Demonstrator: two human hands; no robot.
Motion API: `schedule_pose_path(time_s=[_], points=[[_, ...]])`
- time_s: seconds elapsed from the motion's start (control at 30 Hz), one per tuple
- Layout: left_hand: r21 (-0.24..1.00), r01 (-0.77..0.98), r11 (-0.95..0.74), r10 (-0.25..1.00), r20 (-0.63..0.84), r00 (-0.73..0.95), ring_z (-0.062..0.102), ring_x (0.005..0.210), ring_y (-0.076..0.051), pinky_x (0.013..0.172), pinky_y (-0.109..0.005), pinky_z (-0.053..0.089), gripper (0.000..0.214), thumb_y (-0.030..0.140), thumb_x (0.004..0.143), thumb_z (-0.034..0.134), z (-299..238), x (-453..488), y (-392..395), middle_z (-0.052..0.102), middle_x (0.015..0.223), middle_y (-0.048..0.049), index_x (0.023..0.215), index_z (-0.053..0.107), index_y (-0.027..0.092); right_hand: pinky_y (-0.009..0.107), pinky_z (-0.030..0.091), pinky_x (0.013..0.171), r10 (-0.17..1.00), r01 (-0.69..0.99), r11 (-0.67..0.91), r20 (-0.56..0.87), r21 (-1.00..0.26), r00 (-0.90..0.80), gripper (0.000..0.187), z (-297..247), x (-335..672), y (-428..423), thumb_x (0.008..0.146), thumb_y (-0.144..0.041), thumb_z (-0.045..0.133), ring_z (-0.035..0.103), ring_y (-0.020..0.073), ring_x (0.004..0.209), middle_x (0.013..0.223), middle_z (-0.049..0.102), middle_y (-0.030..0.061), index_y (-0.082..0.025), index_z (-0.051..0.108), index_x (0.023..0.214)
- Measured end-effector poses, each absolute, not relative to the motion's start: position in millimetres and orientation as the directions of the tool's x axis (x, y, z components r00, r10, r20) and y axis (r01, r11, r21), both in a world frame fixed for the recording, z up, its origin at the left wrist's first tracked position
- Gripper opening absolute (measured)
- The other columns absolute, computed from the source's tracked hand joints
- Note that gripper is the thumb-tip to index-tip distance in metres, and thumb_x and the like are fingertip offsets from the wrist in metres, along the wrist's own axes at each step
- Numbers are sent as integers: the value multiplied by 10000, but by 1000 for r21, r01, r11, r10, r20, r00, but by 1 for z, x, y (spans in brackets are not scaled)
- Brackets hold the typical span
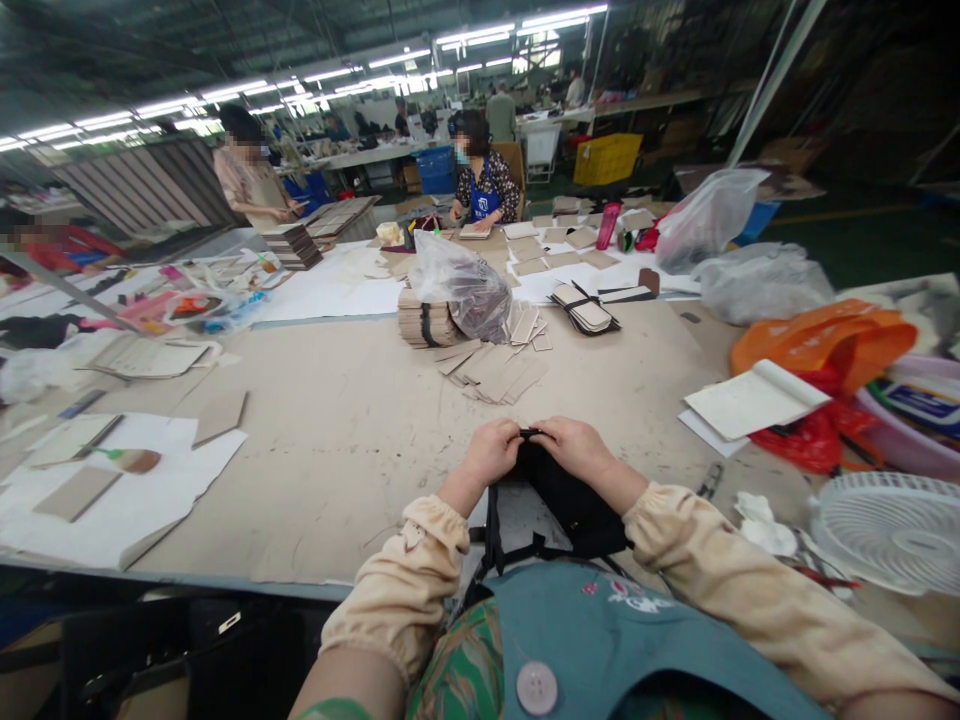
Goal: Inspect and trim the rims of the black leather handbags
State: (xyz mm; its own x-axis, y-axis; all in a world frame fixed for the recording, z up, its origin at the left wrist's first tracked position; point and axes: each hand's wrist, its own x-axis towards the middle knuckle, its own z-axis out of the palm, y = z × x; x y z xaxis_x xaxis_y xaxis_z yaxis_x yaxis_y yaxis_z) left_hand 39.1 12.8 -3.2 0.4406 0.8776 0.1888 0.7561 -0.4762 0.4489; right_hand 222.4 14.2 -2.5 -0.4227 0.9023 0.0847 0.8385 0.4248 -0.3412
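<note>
A black bag (581,500) with straps rests at the near edge of the table, against the apron. My left hand (491,452) pinches the upper edge of the black bag from the left. Close beside it, my right hand (579,448) grips the same edge from the right, fingers closed. A short dark strip shows between the fingertips. The bag's lower part is partly hidden by my arms and apron. Beyond my hands lie loose beige card pieces (499,375).
Behind the cards stands a strapped stack of boards (426,318) beside a plastic bag (469,285). A brush (131,459) lies on white paper at left. At right are a notepad (757,400), an orange bag (825,340) and a white fan (892,530). Co-workers sit and stand across the table.
</note>
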Motion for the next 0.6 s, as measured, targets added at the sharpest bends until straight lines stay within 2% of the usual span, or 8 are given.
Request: schedule_pose_path(time_s=[0.17, 0.4, 0.6], points=[[458, 756, -467, 883, 199, 425, 543, 756, -140, 710, -251, 430, 116, 180, 793, 488, -4, 40, 14, 593, 760, -37, 740, 591, 172, 242, 414, 814, 897, 838, 439, 104, -325, -429, 303, -4, 221, 18, 880, -365, 422, 588, 150, 926, 1004, 669, 40, -227, 644, 1034], [467, 779, -418, 908, 191, 372, 548, 741, -141, 704, -254, 429, 116, 196, 790, 495, -7, 42, 15, 600, 739, -36, 736, 594, 169, 240, 404, 795, 906, 857, 416, 60, -304, -418, 301, 1, 218, 19, 881, -359, 406, 585, 152, 924, 1007, 670, 32, -236, 655, 997], [476, 797, -371, 928, 206, 309, 555, 743, -134, 719, -249, 431, 117, 208, 791, 511, -11, 44, 14, 617, 738, -28, 714, 591, 170, 236, 388, 748, 912, 870, 404, 49, -282, -407, 274, 6, 214, 19, 870, -322, 414, 582, 155, 865, 924, 676, 41, -217, 662, 918]])
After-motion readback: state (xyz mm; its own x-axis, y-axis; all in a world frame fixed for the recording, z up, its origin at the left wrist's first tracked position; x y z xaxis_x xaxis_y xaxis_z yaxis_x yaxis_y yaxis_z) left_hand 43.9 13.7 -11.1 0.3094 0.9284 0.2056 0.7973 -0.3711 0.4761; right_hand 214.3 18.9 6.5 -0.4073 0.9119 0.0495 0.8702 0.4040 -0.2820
